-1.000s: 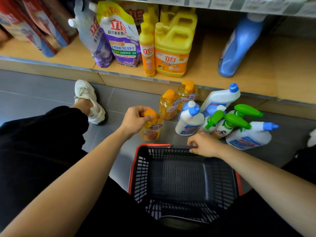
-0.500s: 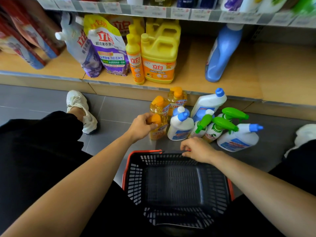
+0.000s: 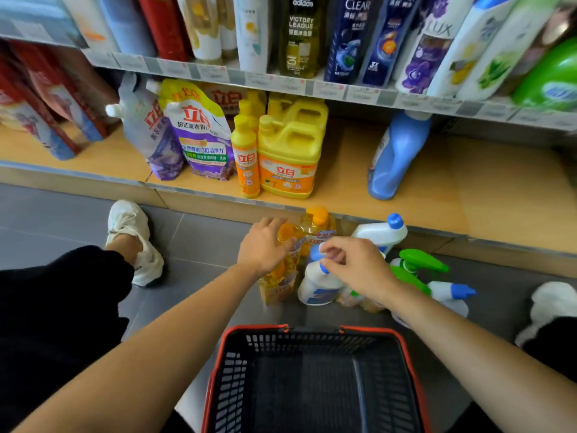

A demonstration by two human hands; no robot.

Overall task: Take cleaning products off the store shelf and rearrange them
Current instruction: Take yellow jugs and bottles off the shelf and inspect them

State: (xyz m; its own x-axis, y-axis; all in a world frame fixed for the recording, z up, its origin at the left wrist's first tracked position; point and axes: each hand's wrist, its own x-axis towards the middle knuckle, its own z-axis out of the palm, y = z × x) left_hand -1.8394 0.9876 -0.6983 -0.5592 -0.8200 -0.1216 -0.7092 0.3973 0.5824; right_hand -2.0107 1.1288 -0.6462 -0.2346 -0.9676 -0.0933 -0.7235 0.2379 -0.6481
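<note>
Grip status: the left hand [image 3: 263,245] is curled round the neck of the orange bottle [image 3: 278,282], with the bottle's cap showing just past the fingertips; the right hand [image 3: 356,267] pinches the blue cap [image 3: 314,254] of the white bottle [image 3: 315,285] between thumb and fingers. Nearest the person, the basket [image 3: 312,329] sits on the floor [image 3: 203,239] with its mouth facing up and its far rim just short of both bottles. The two gripped bottles stand upright and side by side, almost touching, with the long axis vertical and each hand at the top end. The orange bottle is on the left and the white bottle on the right, so each hand is on the bottle nearer to it and the arms do not cross. Just beyond them stand a second orange bottle [image 3: 318,228] and a tilted white bottle [image 3: 382,232], and green trigger sprayers [image 3: 420,260] crowd in from the right. Farther out, the lower shelf [image 3: 468,198] runs across the view, with open board between the yellow jug [image 3: 290,157] and the blue bottle [image 3: 396,157]. Judgement: a vertical lift is needed first to clear the neighbouring bottles. The basket then lies toward the person from the grip, and the shelf lies away from it and slightly higher.
</note>
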